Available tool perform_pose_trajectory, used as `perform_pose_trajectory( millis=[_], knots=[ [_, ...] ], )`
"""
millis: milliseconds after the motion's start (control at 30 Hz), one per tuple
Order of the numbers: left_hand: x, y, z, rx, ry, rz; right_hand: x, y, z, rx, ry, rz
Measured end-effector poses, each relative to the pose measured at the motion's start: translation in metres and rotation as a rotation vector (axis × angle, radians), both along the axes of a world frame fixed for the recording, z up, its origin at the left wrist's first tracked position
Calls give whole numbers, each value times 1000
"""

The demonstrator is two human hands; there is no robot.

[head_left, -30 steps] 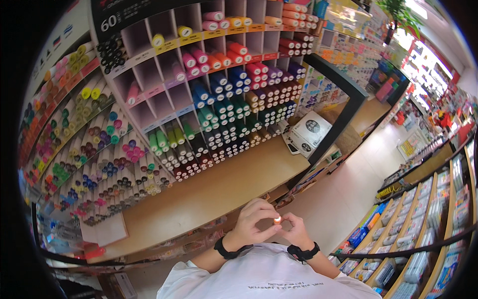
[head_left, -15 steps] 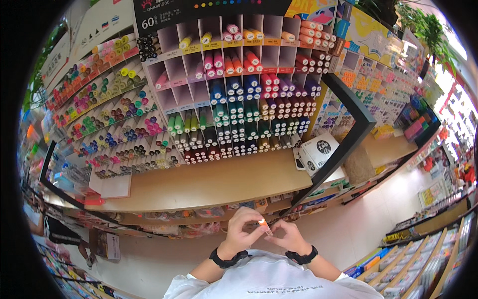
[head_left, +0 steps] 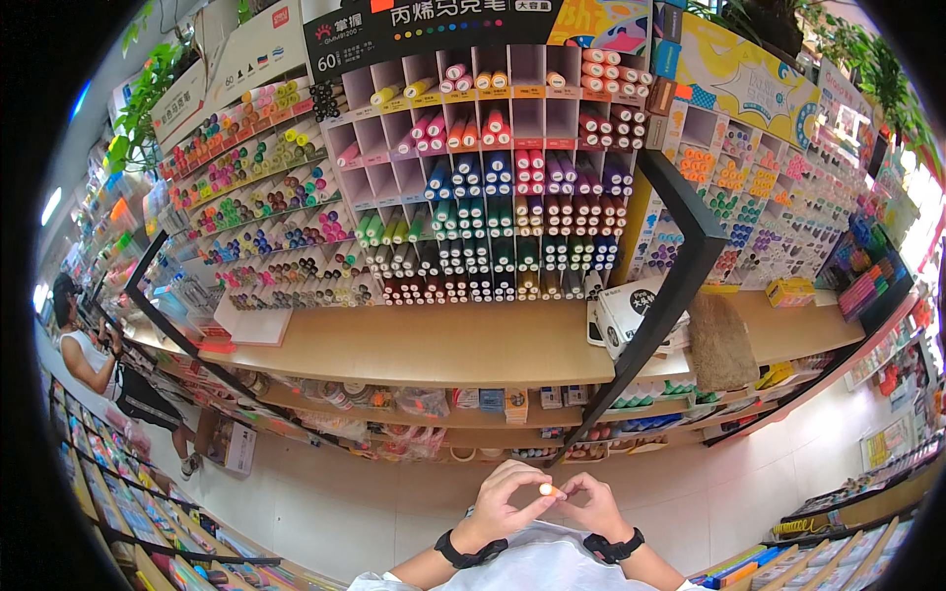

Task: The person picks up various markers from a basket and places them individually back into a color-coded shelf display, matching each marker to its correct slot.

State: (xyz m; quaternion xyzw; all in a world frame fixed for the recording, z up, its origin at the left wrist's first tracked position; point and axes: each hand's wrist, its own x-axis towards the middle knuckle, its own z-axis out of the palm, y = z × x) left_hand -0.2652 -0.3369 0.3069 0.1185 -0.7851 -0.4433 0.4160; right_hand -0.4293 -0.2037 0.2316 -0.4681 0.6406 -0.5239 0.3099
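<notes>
An orange marker (head_left: 549, 491) with a pale round end is held in front of my body, low in the head view. My left hand (head_left: 503, 510) is closed around it, with thumb and fingers pinching its body. At the marker's other end, the thumb and forefinger of my right hand (head_left: 593, 506) are closed on it. Beyond my hands stands a marker rack (head_left: 537, 128) whose square compartments hold markers sorted by colour; several upper compartments hold none.
A wooden counter (head_left: 424, 345) runs below the rack. A black metal frame (head_left: 680, 266) juts out on the right, beside a white box (head_left: 626, 315) and a brown mat (head_left: 722, 345). Other marker displays flank the rack. A person (head_left: 99, 364) stands far left.
The view has tilted upward, so the rack and counter show more fully and my hands sit lower. The marker stays between my hands, its pale end now turned more toward view.
</notes>
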Motion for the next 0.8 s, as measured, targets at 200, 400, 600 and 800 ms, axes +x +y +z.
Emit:
perform_pose_trajectory(
  millis=[200,400,600,800],
  knots=[
    [0,1,9,-71,6,32,-5,-5,10,-53,-33,16],
    [-9,1,20,-101,66,52,-13,-12,20,-112,-36,30],
    [-1,-6,21,114,49,102,-18,-18,26,-188,-103,28],
    [-9,-15,30,432,287,68,-29,-8,70,-290,-26,-112]
  ],
)
